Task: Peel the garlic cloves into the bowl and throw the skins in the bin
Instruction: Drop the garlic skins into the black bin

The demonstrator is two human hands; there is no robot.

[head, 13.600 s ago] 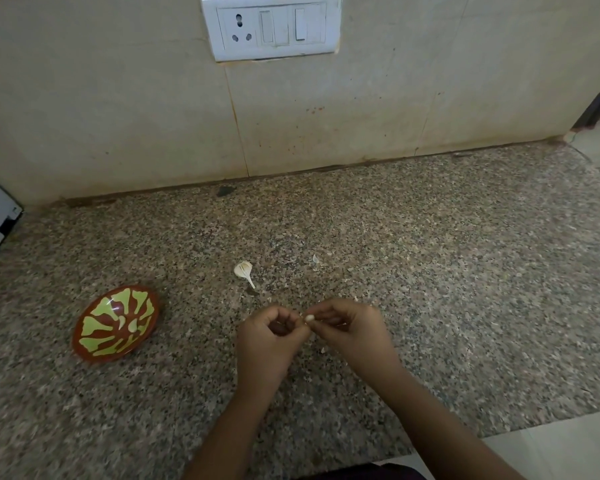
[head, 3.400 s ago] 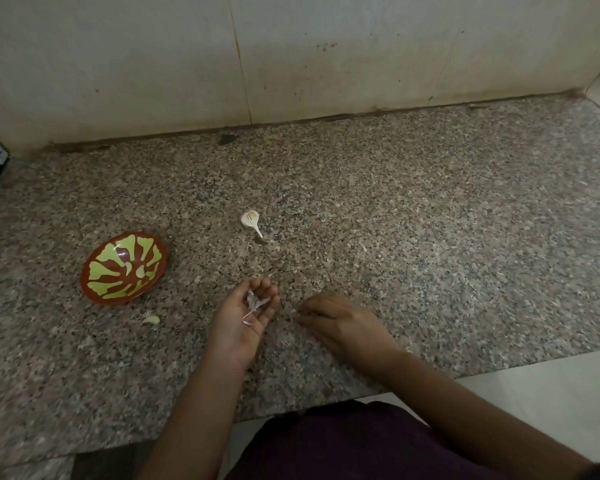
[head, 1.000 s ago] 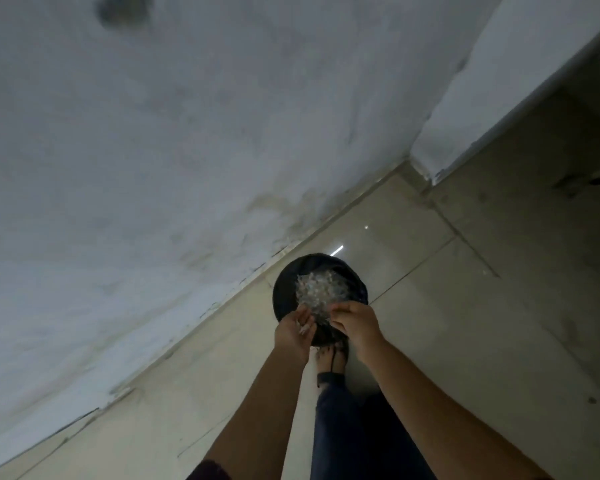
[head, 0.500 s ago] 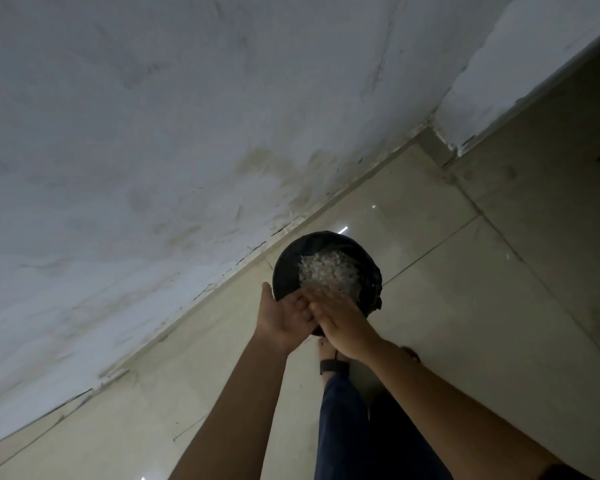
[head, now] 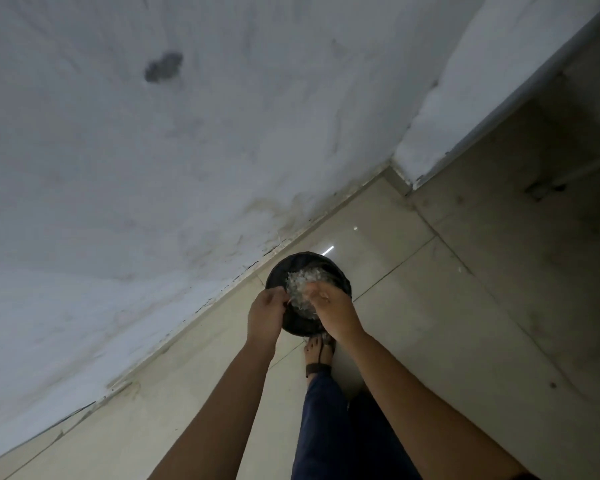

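Observation:
A round black bin (head: pixel 281 271) stands on the tiled floor against the wall, with a heap of pale garlic skins (head: pixel 303 284) inside it. Both of my hands hover just over its near rim. My left hand (head: pixel 265 315) shows its back, and its fingers bend loosely toward the bin. My right hand (head: pixel 333 311) points its loosely bent fingers down over the skins. I see nothing held in either hand. The bowl and the garlic cloves are out of view.
A stained white wall (head: pixel 153 168) runs diagonally along the left. Glossy beige floor tiles (head: pixel 447 306) spread to the right. My sandalled foot (head: pixel 319 353) and a dark trouser leg (head: pixel 326 417) stand just behind the bin. A wall corner (head: pixel 409 174) juts out at the upper right.
I went from the counter to the bin on the floor. Half a second ago my hands were pressed together over the bin; now they are apart above it.

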